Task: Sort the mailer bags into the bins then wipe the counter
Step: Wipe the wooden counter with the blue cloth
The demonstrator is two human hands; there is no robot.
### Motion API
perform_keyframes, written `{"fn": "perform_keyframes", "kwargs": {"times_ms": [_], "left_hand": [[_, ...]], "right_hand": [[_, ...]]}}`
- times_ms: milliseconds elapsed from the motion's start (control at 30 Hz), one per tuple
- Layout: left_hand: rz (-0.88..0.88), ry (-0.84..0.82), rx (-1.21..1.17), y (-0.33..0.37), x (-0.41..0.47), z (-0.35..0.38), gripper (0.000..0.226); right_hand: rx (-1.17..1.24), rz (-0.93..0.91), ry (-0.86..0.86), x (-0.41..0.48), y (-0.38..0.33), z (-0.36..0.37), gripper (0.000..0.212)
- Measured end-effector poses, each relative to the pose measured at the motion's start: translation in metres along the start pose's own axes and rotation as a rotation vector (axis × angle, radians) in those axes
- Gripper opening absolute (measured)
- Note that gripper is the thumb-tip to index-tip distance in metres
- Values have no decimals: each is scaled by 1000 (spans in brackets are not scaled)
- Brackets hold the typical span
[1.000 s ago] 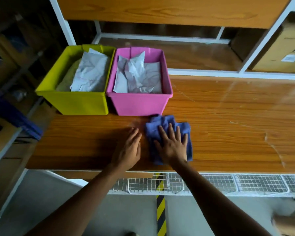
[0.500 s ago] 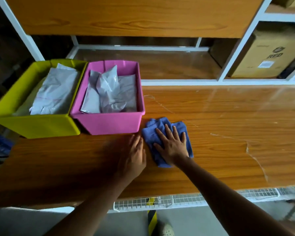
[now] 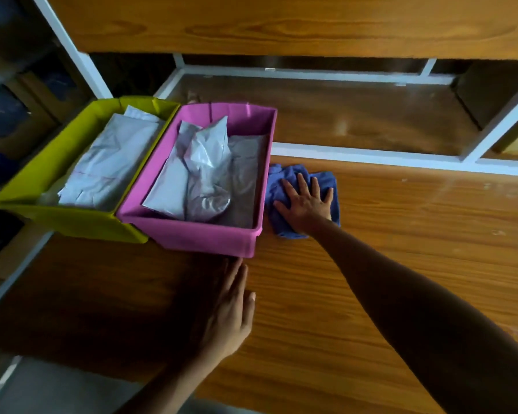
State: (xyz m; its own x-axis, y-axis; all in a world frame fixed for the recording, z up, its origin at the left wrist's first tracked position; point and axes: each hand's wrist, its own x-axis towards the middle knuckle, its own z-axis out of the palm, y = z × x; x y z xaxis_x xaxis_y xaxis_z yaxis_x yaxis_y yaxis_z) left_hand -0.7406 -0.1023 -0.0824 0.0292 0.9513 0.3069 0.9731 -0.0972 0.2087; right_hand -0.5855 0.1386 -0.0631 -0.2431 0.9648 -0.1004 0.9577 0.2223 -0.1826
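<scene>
A crumpled blue cloth lies on the wooden counter, touching the right wall of the pink bin. My right hand presses flat on the cloth with fingers spread. My left hand rests palm down on the counter just in front of the pink bin, holding nothing. Grey mailer bags lie in the pink bin. The yellow-green bin stands against its left side and holds more grey mailer bags.
A white-framed lower shelf runs behind the counter, with a wooden board above it. Dark shelving with boxes stands at the left. The counter stretches to the right of the cloth.
My right hand has pushed the cloth away from me, along the right side of the pink bin toward the back of the counter. My left hand stays flat in front of the bin.
</scene>
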Motion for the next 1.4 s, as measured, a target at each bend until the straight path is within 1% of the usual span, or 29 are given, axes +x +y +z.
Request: {"fn": "perform_keyframes", "kwargs": {"times_ms": [167,267,400,533,667,800,933,1033,1067,1133,1200,1233,1267,1333,1400], "left_hand": [[5,50,65,2,-1,1,50],[-4,37,67,0,0,1,50],[-27,-33,42,-1,1,0,49],[-43,-131,23,-3,6,-7,52],[-43,-149,-1,-2,9,-12,54],[-28,-172,-74,-3,6,-14,56],[23,-198,-83,-5,2,-15,53],[86,-235,-41,-7,-8,-20,52],[117,-246,-31,-10,-13,-21,52],[197,-273,-39,-23,-25,-21,53],[267,-340,-27,-39,-35,-28,60],[305,-358,-2,-49,-39,-32,64],[326,-379,20,-58,-40,-37,69],[325,-379,39,-75,-42,-46,73],[289,-364,55,-87,-47,-49,76]], "right_hand": [[49,121,33,38,-7,-3,67],[52,114,29,33,-10,-3,67],[60,69,57,-10,-17,7,68],[80,70,59,-66,-23,14,68],[75,86,56,-119,-28,19,68],[60,143,66,-173,-34,27,68],[36,217,60,-227,-43,33,80],[19,250,62,-266,-49,36,79],[1,229,56,-277,-47,36,78],[-32,125,31,-297,-34,35,77],[-60,56,25,-312,-9,32,77],[-71,87,37,-316,3,31,77],[-70,171,57,-316,12,30,76],[10,425,91,-309,8,30,70],[122,651,123,-293,-24,32,68]]}}
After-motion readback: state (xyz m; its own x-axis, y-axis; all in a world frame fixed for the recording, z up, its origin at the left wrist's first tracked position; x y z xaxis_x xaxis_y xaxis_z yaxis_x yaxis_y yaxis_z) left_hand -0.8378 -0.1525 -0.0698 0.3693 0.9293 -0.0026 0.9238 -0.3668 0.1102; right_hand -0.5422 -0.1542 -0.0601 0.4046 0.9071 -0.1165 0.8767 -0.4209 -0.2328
